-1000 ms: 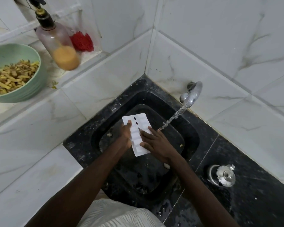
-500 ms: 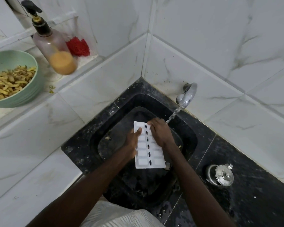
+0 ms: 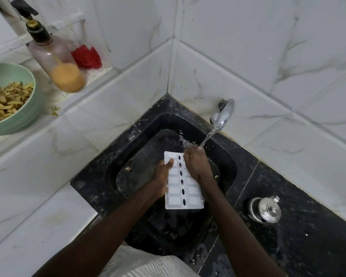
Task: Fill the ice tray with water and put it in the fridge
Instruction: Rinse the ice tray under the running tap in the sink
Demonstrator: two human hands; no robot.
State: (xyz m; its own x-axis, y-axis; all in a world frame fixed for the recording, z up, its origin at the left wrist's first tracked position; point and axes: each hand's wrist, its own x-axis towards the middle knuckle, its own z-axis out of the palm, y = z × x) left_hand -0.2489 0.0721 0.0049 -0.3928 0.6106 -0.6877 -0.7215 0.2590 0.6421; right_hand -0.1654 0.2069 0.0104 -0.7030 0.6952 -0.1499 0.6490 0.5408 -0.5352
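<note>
While tap water point(image 3: 208, 136) splashes onto the right hand point(image 3: 196, 164), its curled fingers point(image 3: 188, 156) seem to clasp the far right corner of the ice tray point(image 3: 190, 191) above the black sink point(image 3: 231, 166). The left hand point(image 3: 161, 177) grips its left edge, thumb flat on top.

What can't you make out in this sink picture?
- Head view: far right corner of the ice tray, under the right hand.
- Whether its cells hold water: white on white, too small.
- Drain of the sink: under the tray or lost in the dark basin.
- Part of the green bowl: cut off by the left edge.
</note>
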